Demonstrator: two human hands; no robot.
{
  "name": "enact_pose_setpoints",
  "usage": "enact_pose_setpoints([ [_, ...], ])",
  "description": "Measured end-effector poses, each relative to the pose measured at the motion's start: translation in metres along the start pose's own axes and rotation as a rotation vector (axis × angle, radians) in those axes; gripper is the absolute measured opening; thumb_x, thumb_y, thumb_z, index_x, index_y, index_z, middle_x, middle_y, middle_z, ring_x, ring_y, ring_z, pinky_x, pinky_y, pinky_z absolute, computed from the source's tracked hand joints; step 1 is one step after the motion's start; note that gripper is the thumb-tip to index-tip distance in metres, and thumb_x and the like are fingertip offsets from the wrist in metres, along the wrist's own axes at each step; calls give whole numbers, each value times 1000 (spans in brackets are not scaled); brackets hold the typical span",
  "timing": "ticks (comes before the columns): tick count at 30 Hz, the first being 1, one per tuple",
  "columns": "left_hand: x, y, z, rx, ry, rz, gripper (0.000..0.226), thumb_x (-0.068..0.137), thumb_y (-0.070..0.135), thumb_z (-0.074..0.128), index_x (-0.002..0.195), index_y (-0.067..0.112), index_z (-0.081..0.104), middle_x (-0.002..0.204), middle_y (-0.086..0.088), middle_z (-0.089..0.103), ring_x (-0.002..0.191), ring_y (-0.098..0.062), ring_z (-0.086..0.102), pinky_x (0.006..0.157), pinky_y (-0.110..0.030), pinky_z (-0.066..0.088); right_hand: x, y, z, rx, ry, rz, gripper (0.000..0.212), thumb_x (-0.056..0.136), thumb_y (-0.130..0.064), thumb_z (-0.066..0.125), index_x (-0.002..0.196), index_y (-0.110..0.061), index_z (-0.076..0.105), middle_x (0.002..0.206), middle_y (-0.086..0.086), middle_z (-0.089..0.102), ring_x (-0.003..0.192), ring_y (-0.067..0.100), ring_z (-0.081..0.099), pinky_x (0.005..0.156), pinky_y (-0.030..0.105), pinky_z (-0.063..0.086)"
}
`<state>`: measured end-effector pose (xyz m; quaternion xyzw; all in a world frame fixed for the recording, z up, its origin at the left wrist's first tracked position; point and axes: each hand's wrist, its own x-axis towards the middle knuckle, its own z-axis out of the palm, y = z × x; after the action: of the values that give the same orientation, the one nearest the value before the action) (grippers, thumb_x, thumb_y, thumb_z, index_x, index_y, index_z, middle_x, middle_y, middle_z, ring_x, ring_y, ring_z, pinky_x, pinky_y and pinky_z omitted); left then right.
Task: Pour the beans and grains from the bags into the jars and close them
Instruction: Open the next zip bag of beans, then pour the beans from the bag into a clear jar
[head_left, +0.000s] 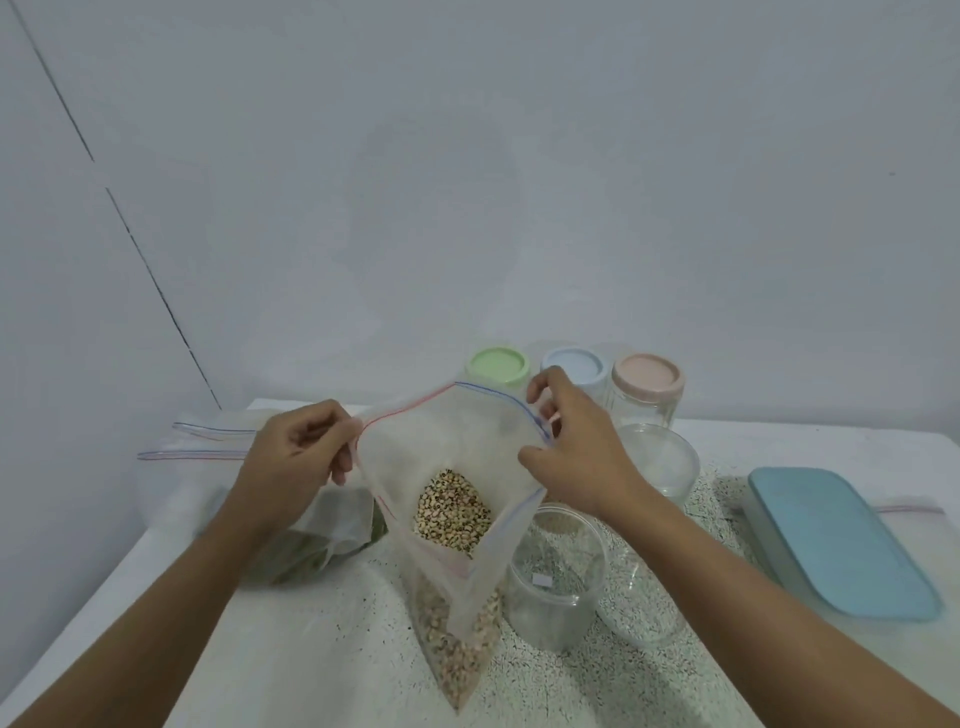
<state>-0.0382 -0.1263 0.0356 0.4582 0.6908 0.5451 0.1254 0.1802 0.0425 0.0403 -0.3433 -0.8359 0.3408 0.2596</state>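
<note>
Far left on the counter (311, 649), spare zip bags (208, 447) lie flat. One bag with green contents (306, 556) sits beneath the left forearm. The left hand (296, 447) is closed in a pinch on the left edge of the mouth of the bag of beans (452, 519), thumb and fingers curled round the plastic. The bag is held at centre above the counter. Its mouth is pulled wide open and its red and blue zip strips are parted, with pale speckled beans visible inside. Its lower corner points toward the near counter edge; contact with the counter cannot be confirmed. The right hand (571, 447) pinches the opposite edge of the mouth at the blue strip, fingers curled. Just right of the bag stands an open clear jar (556, 571), uncapped and empty apart from a small label. A second open clear jar (665, 462) stands behind the right forearm. Along the back wall stand a green-lidded jar (497, 365), a blue-lidded jar (576, 361) and a pink-lidded jar (647, 384), all capped. Far right, a rectangular box with a blue lid (841, 540) rests on the counter.
</note>
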Motion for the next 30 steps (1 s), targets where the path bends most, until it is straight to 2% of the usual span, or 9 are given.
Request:
enact_pose_setpoints([
  [3, -10, 2, -1, -36, -150, 39, 32, 100, 9, 59, 69, 2, 62, 60, -10, 58, 55, -17, 55, 59, -29, 45, 4, -11, 5, -101, -116, -90, 33, 77, -10, 70, 99, -34, 63, 125, -2, 42, 123, 20, 44, 97, 35, 41],
  [5, -18, 6, 3, -49, -238, 75, 30, 97, 17, 59, 73, 0, 64, 64, -10, 60, 61, -16, 57, 64, -24, 47, 8, -23, 10, -152, -133, -103, 11, 87, -34, 74, 97, -33, 71, 140, 0, 37, 138, 20, 34, 105, 33, 33],
  [7, -23, 8, 7, -64, -276, 96, 30, 95, 21, 59, 74, 1, 66, 67, -8, 61, 65, -14, 59, 68, -19, 47, 15, -35, 16, -175, -166, -80, 33, 93, -59, 62, 100, -29, 75, 146, 5, 38, 140, 21, 36, 109, 39, 37],
  [10, -26, 6, 11, -103, -330, 96, 26, 96, 23, 60, 77, 8, 69, 71, -5, 64, 69, -20, 62, 70, -25, 51, 33, -48, 27, -288, -170, -22, 72, 91, -79, 39, 72, -18, 70, 111, 10, 56, 100, 27, 59, 91, 43, 48],
  [13, -28, 5, 15, -86, -399, 98, 27, 98, 34, 66, 80, 15, 71, 75, -7, 67, 74, -33, 63, 71, -41, 51, 47, -56, 38, -396, -172, 35, 76, 85, -86, 42, 52, -18, 38, 61, 0, 42, 53, 20, 42, 59, 34, 38],
  [16, -27, 5, 16, -39, -431, 121, 25, 94, 40, 61, 78, 24, 70, 73, 1, 67, 73, -18, 64, 78, -39, 52, 52, -63, 45, -476, -275, 55, 67, 84, -78, 56, 59, -18, 38, 54, -4, 42, 49, 18, 42, 55, 31, 36],
  [21, -21, 4, 11, -34, -484, 109, 33, 99, 40, 62, 82, 14, 74, 79, -3, 71, 75, -24, 67, 76, -38, 54, 55, -53, 48, -372, -130, 32, 31, 86, -17, 56, 59, -16, 40, 56, -1, 42, 53, 21, 40, 55, 29, 34],
  [26, 12, -29, 13, -96, -312, -64, 21, 104, 21, 57, 97, 6, 71, 93, -14, 71, 93, -26, 72, 92, -60, 56, 51, -46, 45, -199, -14, -73, 34, 100, -25, 57, 83, 1, 70, 72, 17, 67, 59, 26, 55, 58, 35, 46],
  [30, 37, -51, 32, 7, -414, -88, 22, 103, 20, 53, 118, 27, 68, 119, 5, 69, 117, -16, 66, 103, -49, 53, 44, -52, 42, -129, 10, -158, 31, 102, -27, 58, 82, -9, 73, 79, 1, 68, 75, 19, 63, 72, 38, 53],
])
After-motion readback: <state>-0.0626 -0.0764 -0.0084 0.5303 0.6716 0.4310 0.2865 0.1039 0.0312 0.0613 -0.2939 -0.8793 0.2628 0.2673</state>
